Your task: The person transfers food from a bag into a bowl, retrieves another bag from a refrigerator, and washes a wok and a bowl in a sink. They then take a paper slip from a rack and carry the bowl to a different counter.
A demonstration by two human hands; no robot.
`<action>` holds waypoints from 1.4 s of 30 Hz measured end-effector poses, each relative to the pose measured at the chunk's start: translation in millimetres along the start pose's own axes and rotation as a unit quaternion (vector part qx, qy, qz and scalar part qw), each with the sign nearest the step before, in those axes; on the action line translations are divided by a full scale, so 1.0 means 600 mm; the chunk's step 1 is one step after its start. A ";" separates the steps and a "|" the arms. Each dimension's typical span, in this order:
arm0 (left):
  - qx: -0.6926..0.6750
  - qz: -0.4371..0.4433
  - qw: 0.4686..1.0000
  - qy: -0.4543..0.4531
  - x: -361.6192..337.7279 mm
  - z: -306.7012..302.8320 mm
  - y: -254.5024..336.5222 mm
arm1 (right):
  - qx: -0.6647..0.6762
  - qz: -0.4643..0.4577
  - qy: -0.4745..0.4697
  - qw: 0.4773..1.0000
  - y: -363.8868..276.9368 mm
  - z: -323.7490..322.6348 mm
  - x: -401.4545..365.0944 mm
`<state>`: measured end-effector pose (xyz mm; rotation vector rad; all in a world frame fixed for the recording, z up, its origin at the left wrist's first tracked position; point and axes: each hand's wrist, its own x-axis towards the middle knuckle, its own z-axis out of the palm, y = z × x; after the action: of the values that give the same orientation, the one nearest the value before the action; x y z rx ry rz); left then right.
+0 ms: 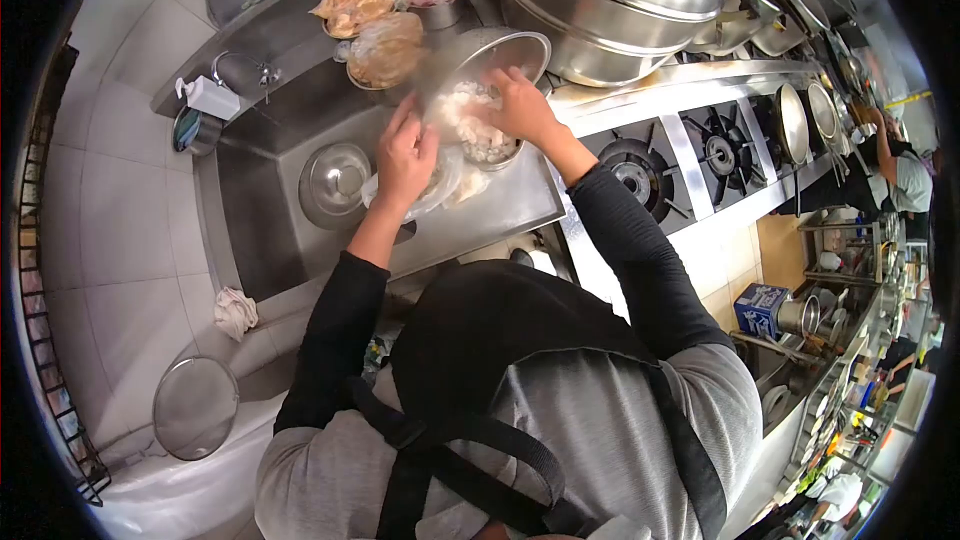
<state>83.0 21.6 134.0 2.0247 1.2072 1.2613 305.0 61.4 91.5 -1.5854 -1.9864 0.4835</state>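
Note:
A wide metal bowl (528,44) is tilted over the counter beside the sink, its left side blurred. White, lumpy food (462,115) lies in its lower part and over a smaller container (495,162) just below. My left hand (405,155) is closed at the wide bowl's left edge, fingers pointing up; the exact grip is partly blurred. Inside the same bowl, my right hand (520,105) has its fingers spread at the white food. A clear plastic bag (435,190) lies under and beside my left hand.
Left is a sink (260,210) holding a metal bowl (338,183). Several bagged foods (385,48) stand in containers behind it. A large domed steamer (600,10) stands at the back. Gas burners (632,178) lie to the right, and another person (905,180) stands beyond.

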 end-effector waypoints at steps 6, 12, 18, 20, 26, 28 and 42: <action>0.029 0.028 0.999 0.027 -0.001 0.021 0.001 | -0.066 -0.020 0.067 0.995 0.002 0.062 0.001; 0.069 0.064 0.995 0.041 -0.012 0.018 -0.029 | 0.036 -0.077 0.035 0.996 0.015 0.019 -0.014; -0.011 -0.021 0.999 0.028 -0.004 0.012 0.006 | 0.013 -0.211 0.085 0.974 -0.023 0.026 -0.014; -0.020 -0.021 0.999 0.038 -0.004 0.017 -0.045 | 0.017 -0.256 0.046 0.966 0.023 0.036 -0.006; -0.166 -0.214 0.962 -0.026 0.002 0.009 -0.036 | 0.121 -0.072 0.303 0.943 -0.061 -0.026 0.083; -0.161 -0.219 0.961 -0.053 0.010 0.015 -0.026 | 0.135 -0.110 0.347 0.921 -0.075 -0.010 0.093; -0.147 -0.157 0.977 -0.009 0.023 -0.010 -0.025 | -0.022 -0.234 -0.028 0.971 -0.049 0.032 0.037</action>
<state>73.8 40.4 132.3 1.5623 1.1962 1.1809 267.2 76.8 97.9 -1.0766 -2.3311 0.2975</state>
